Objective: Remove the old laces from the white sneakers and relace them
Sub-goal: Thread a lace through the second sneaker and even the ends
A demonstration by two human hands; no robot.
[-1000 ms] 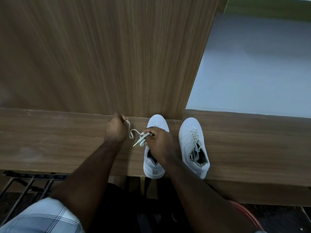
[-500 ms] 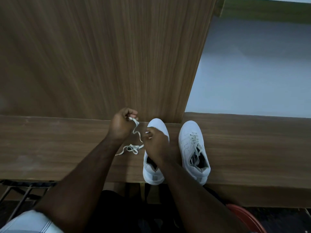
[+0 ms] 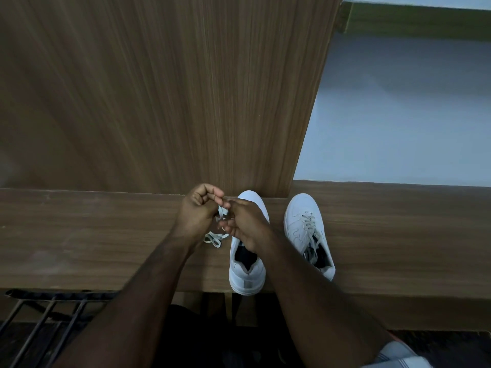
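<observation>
A long wooden shelf (image 3: 106,240) runs across the scene, seen from above by a person looking down at their own hands. Behind it rises a tall wood-grain panel (image 3: 159,88), and to the right of that panel is a pale blue-grey wall (image 3: 398,115). At the lower left, below the shelf's front edge, the dark bars of a metal rack (image 3: 45,317) show.

Two white sneakers stand side by side on the shelf, toes pointing away from the person. The left sneaker (image 3: 247,272) sits with its heel at the shelf's front edge; its dark opening is visible, and its eyelet area is hidden under the right hand. The right sneaker (image 3: 300,221) stands just beside it, angled slightly, with its own lace (image 3: 310,229) threaded through the eyelets and lying loosely.

Both bare forearms reach forward from the bottom of the frame. The left hand (image 3: 196,211) is curled, its thumb and fingertips pinching a loose white lace (image 3: 221,212) near the toe of the left sneaker. The right hand (image 3: 247,224) hovers over the left sneaker's front and also grips that lace with curled fingers, touching the left hand's fingertips. The slack of the lace drops between the hands and lies in a small looped tangle on the shelf, just left of the left sneaker.
</observation>
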